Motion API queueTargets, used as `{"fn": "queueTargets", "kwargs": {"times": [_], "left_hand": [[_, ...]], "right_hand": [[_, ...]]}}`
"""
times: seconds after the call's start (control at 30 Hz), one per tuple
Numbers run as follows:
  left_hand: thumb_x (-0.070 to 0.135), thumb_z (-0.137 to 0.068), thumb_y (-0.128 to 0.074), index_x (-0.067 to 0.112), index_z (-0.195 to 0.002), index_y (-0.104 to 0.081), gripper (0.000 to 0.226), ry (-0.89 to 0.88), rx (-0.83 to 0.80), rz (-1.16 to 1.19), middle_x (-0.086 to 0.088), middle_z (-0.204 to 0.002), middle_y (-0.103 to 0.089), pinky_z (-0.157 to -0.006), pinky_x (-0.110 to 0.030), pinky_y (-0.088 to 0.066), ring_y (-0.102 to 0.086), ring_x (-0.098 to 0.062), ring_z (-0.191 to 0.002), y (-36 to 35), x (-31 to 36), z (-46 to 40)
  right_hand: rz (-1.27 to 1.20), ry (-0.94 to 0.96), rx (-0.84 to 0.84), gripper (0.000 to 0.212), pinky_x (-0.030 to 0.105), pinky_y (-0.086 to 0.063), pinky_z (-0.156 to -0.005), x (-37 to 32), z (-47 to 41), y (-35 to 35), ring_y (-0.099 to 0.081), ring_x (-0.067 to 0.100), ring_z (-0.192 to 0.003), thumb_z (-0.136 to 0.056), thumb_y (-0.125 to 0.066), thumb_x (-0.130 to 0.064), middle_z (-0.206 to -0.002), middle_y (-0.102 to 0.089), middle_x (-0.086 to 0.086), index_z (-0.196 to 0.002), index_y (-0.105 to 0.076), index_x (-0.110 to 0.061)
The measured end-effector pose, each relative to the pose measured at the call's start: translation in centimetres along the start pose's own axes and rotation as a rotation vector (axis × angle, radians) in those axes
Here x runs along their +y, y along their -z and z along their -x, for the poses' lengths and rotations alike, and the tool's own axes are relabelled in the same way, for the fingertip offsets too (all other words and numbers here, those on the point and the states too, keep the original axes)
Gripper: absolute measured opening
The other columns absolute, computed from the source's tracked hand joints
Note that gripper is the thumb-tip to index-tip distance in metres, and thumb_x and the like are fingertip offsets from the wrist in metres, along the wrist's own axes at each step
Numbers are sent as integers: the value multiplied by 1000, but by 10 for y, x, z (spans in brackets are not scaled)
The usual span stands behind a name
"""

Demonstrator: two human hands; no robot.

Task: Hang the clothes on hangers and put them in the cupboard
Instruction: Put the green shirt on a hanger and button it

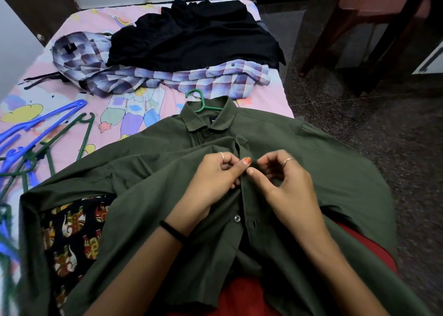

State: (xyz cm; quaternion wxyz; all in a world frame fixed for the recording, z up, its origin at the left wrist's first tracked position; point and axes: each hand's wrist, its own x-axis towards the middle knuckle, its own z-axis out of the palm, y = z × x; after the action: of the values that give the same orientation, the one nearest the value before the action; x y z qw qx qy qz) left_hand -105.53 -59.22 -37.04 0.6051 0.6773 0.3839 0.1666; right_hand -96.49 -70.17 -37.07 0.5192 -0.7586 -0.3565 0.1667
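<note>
2 hands, both mine, are busy at the middle of the olive shirt, which lies spread face up on the bed with its collar away from me and its hem over my lap. My left hand has its fingers curled tight, pinching the left edge of the placket, thumb tip pushed toward the seam; my right hand pinches the opposite edge, thumb and forefinger narrowed on the cloth and the other fingers loosely bent. The button I seem to be closing is hidden under my fingertips, so I cannot tell whether it is through its hole. What the next move turns on is the line of the placket: it runs straight from the collar down toward me, and the next loose button sits on that line just below my left wrist, nearer my body, with its open buttonhole just beside it under my right forearm. I judge both hands would slide toward me along that line, neither clearly nearer. The green hanger is already inside the shirt, its hook poking out past the collar. Farther up the bed lie a checked shirt and a black garment, and spare hangers are heaped at my left.
</note>
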Motion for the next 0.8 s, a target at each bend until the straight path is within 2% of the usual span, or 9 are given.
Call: {"fn": "queueTargets", "kwargs": {"times": [0.1,0.17,0.27,0.37,0.47,0.63,0.8], "left_hand": [[28,-89,-66,17,-68,-63,24,-31,16,-143,2,-53,-57,-55,-22,-43,-51,-7,-48,-7,-5,-24],[31,-88,-67,19,-67,-62,25,-63,40,-254,2,-55,-59,-63,-27,-45,-54,-13,-54,-12,-7,-41],[31,-88,-67,17,-69,-63,24,-88,66,-345,3,-56,-58,-67,-27,-46,-57,-16,-61,-19,-9,-64],[32,-88,-66,18,-68,-62,25,-98,80,-432,5,-55,-57,-69,-27,-46,-58,-18,-65,-24,-15,-78],[32,-88,-66,20,-67,-59,26,-114,76,-500,7,-58,-56,-72,-29,-49,-59,-18,-68,-28,-26,-84],[37,-88,-65,26,-67,-55,25,-158,101,-564,9,-66,-57,-77,-38,-53,-63,-24,-79,-32,-40,-88],[40,-89,-62,18,-81,-64,24,-169,68,-631,5,-75,-60,-77,-40,-53,-63,-26,-85,-36,-44,-88]], "right_hand": [[182,266,98,17,21,-45,-78,-12,15,7,-58,13,-84,-82,-72,-20,-90,-58,-5,-93,-61,-14],[201,310,68,15,24,-46,-73,-12,26,8,-58,13,-78,-81,-70,-18,-88,-58,-4,-92,-61,-12],[323,243,-5,17,33,-49,-67,6,38,5,-56,15,-72,-81,-73,-12,-86,-53,-6,-89,-59,-16],[461,89,-58,20,42,-53,-68,32,39,2,-58,22,-75,-80,-75,-16,-89,-52,-4,-90,-58,-15],[535,-54,-123,25,40,-51,-77,46,32,-1,-58,25,-87,-81,-73,-28,-95,-52,-1,-94,-58,-13],[655,-128,-199,47,37,-45,-87,50,23,-13,-51,26,-109,-84,-65,-50,-113,-50,2,-108,-54,-11],[762,-146,-245,52,33,-47,-85,54,16,-23,-48,24,-116,-88,-58,-51,-121,-45,3,-120,-45,-13]]}}
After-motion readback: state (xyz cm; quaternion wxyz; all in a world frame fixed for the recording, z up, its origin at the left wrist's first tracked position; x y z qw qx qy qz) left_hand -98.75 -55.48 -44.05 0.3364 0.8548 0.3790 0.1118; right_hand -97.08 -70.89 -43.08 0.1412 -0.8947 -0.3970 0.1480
